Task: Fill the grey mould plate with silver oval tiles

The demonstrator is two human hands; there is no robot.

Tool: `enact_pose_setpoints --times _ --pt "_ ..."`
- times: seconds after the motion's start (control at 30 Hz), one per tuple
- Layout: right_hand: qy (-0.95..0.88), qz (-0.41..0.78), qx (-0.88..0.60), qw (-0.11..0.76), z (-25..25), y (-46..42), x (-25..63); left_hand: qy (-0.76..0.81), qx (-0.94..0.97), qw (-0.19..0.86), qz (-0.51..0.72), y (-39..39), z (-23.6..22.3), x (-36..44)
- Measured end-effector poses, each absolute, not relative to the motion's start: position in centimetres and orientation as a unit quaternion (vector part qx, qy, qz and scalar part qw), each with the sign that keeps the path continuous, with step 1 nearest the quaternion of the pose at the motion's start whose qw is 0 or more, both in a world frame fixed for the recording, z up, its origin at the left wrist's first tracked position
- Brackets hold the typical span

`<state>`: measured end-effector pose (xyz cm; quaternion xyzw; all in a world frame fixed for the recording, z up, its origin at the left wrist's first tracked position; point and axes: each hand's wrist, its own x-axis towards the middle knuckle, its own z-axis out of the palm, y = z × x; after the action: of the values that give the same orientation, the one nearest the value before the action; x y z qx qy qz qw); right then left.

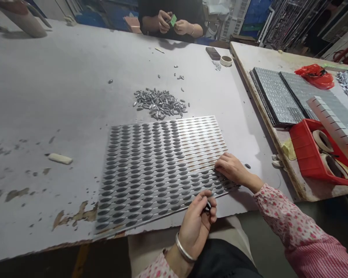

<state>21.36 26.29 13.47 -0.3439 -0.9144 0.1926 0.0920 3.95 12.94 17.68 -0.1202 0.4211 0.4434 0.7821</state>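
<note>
Nearest is the left hand (pixel 198 218), its fingers closed around at least one dark oval (pixel 208 206). Just beyond it the board (pixel 203 135) lies flat on the white table (pixel 60 88). The board is rectangular and silvery; grey ovals (pixel 147 166) fill its left and near parts, while its far right part shows pale rows with brownish lines. The right hand (pixel 232 168) rests at its right side, fingers bent down; whether they pinch a piece, I cannot tell. Beyond lies a pile of loose ovals (pixel 161 103).
</note>
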Motion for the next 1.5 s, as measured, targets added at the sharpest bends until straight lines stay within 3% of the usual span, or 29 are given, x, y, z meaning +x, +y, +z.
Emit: enact_pose_setpoints --times 0.77,0.97,1.17,1.3,1.4,1.5 --pt "-0.894 0.273 -0.348 0.071 12.2 27.7 20.8 0.453 -0.122 0.754 0.460 12.8 16.7 4.5" --pt "-0.863 0.280 -0.404 0.118 13.2 26.9 20.4 0.508 -0.153 0.707 0.467 13.9 16.5 5.0" --pt "-0.777 0.487 -0.355 0.184 15.1 22.8 19.9 0.495 -0.113 0.698 0.505 14.5 16.1 5.7" --pt "-0.657 0.569 -0.424 0.255 15.3 22.5 20.6 0.463 -0.099 0.723 0.503 14.4 16.5 5.8" --pt "-0.617 0.564 -0.471 0.281 14.9 24.1 22.0 0.464 -0.109 0.748 0.461 14.2 16.8 5.6" --pt "-0.696 0.482 -0.489 0.212 14.7 25.7 23.4 0.479 -0.106 0.755 0.435 14.0 16.7 5.4"
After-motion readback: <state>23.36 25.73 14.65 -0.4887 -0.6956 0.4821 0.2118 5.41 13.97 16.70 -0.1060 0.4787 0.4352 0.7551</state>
